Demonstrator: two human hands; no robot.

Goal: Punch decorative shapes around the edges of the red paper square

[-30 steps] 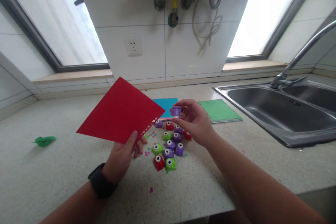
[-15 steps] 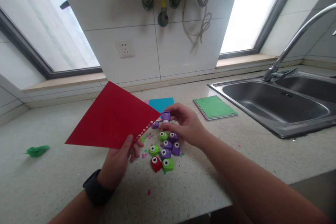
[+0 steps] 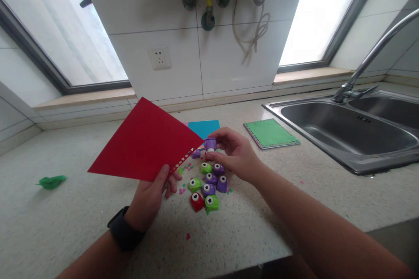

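Red paper (image 3: 144, 139) pinched in left hand (image 3: 149, 198), purple punch (image 3: 210, 144) by the paper's corner, gripped in right hand (image 3: 237, 154); more punches (image 3: 208, 189) on tabletop (image 3: 235, 235)

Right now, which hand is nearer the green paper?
Right: the right hand sits left of the green paper; the left hand is farther left, holding the red sheet.

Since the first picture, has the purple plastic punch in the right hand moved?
Yes: the purple plastic punch shifted slightly left, judged against the flat blue paper sheet behind.
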